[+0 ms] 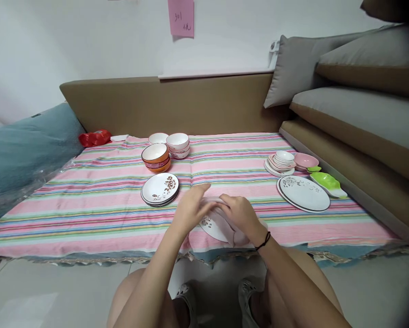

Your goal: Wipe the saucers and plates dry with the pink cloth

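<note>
In front of me is a white plate (215, 228) with a brown flower print, partly covered by a pale pink cloth (239, 237). My left hand (191, 205) is at the plate's far left rim, thumb and fingers around the edge, one finger raised. My right hand (240, 213) is closed on the cloth, pressing it over the far rim; a black band circles that wrist. Part of the plate is hidden under the hand and cloth. Left of my left hand stands a short stack of similar flowered plates (158, 187).
Orange bowls (155, 154) and white bowls (177, 142) stand stacked behind the plates. At right are oval plates (305, 193), small white dishes (283, 157), a pink bowl (306, 161) and a green leaf-shaped dish (327, 182). Cushions (358, 109) rise along the right side.
</note>
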A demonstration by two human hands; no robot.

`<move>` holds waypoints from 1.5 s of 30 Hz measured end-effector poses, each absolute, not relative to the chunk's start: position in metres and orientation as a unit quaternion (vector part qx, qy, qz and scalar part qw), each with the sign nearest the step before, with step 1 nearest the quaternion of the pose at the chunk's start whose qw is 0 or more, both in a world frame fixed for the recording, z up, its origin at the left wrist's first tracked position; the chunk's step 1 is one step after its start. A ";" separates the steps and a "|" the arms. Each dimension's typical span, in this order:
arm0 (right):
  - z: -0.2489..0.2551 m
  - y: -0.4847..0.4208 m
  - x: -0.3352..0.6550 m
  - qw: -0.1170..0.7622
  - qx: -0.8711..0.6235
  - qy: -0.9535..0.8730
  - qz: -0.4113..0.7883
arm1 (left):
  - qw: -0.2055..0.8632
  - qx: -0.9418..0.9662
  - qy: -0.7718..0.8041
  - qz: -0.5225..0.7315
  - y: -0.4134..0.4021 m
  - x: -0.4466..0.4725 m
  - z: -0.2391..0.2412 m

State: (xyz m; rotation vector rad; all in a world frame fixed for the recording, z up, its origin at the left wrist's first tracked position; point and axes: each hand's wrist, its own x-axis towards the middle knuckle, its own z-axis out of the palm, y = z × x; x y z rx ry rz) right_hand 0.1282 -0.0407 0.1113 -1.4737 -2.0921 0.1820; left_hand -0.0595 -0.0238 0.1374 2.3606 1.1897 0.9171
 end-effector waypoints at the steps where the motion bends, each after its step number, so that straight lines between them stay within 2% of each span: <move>1: 0.109 -0.041 0.126 0.283 -0.544 -0.787 0.062 | 0.183 0.845 0.418 0.279 -0.025 -0.057 0.135; 6: 0.117 -0.042 0.135 0.351 -0.536 -0.764 0.073 | 0.206 0.824 0.507 0.144 -0.023 -0.058 0.130; 9: 0.130 -0.043 0.151 0.427 -0.550 -0.713 0.089 | 0.216 0.810 0.532 0.122 -0.022 -0.068 0.135; 12: 0.138 -0.042 0.166 0.465 -0.581 -0.662 0.089 | 0.243 0.795 0.532 0.159 -0.024 -0.076 0.140; 17: 0.131 -0.042 0.165 0.402 -0.562 -0.721 0.053 | 0.217 0.790 0.484 0.308 -0.026 -0.072 0.140; 21: 0.121 -0.045 0.148 0.360 -0.518 -0.772 0.070 | 0.201 0.816 0.439 0.319 -0.025 -0.059 0.137; 25: 0.123 -0.047 0.144 0.412 -0.521 -0.739 0.112 | 0.225 0.811 0.459 0.284 -0.026 -0.056 0.137; 28: 0.130 -0.046 0.152 0.459 -0.544 -0.691 0.131 | 0.190 0.809 0.489 0.263 -0.026 -0.062 0.138; 31: 0.135 -0.044 0.160 0.483 -0.563 -0.656 0.141 | 0.181 0.789 0.508 0.293 -0.027 -0.068 0.137; 35: 0.132 -0.045 0.157 0.471 -0.560 -0.666 0.144 | 0.184 0.763 0.502 0.365 -0.028 -0.068 0.137; 40: 0.124 -0.048 0.140 0.445 -0.520 -0.708 0.174 | 0.209 0.801 0.441 0.346 -0.028 -0.062 0.137; 45: 0.128 -0.045 0.144 0.488 -0.540 -0.655 0.206 | 0.287 0.733 0.511 0.345 -0.028 -0.059 0.132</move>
